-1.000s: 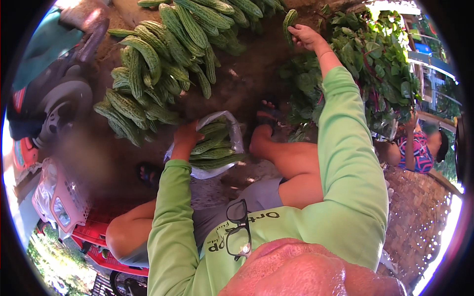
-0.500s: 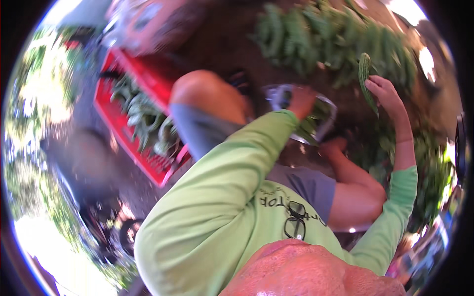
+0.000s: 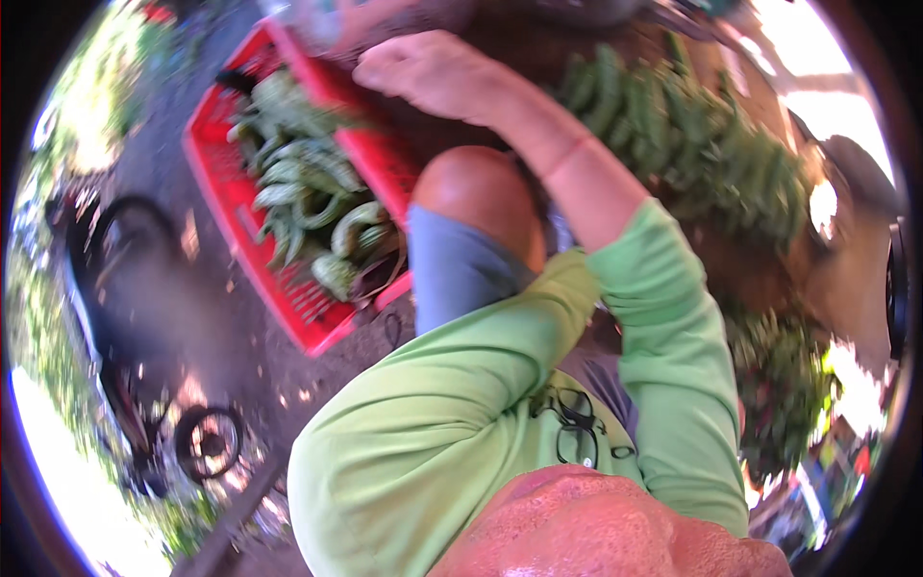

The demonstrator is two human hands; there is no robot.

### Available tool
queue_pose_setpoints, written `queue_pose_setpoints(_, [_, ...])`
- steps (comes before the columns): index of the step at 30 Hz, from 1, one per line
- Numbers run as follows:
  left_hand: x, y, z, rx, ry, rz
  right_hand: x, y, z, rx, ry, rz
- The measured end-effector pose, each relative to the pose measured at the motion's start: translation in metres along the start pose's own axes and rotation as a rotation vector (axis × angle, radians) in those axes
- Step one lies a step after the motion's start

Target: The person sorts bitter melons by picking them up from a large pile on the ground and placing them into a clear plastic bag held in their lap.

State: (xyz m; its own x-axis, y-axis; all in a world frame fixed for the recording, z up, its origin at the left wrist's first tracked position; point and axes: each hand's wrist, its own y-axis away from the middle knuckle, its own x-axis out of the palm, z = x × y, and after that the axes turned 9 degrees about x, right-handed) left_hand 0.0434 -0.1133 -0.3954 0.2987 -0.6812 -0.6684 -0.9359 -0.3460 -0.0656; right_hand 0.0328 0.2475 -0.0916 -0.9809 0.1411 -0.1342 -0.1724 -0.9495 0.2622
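My right hand (image 3: 423, 72), fingers curled together, reaches across to the far left above the inner wall of a red plastic crate (image 3: 213, 207). No gourd shows in its fingers. Ridged green bitter gourds (image 3: 303, 173) are heaped in the crate. Just beside the hand, over the crate, is a blurred green streak (image 3: 338, 117), perhaps a gourd in motion. My left arm (image 3: 500, 327), in a green sleeve, bends toward the middle, and its hand is hidden behind my right forearm. My bare knee (image 3: 476, 192) sits between the crate and that forearm.
A long row of bitter gourds (image 3: 692, 135) lies on the ground at the far right. Leafy greens (image 3: 779, 385) are at the right. A dark wheel (image 3: 208, 442) stands at the left. Clear plastic (image 3: 351, 21) lies behind the crate. Eyeglasses (image 3: 577, 433) hang on my shirt.
My right hand has swung from the right, where it held a bitter gourd, across to the crate. My left hand, earlier in a clear plastic bag, is now covered by my right arm.
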Motion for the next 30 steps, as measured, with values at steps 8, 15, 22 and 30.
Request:
queue_pose_setpoints(8, [-0.044, -0.028, 0.027, 0.041, -0.226, 0.315, -0.118, 0.129, -0.183, 0.161, 0.426, -0.34])
queue_pose_setpoints(15, [-0.044, -0.034, 0.014, -0.011, -0.294, 0.201, -0.21, 0.275, -0.203, 0.671, 0.49, -0.529])
queue_pose_setpoints(22, [-0.126, -0.105, -0.062, 0.12, 0.108, -0.041, -0.253, 0.355, -0.226, 0.473, 0.877, -0.422])
queue_pose_setpoints(30, [-0.449, -0.138, -0.128, 0.554, 0.066, -0.784, -0.293, 0.451, -0.27, 0.985, 0.706, -0.42])
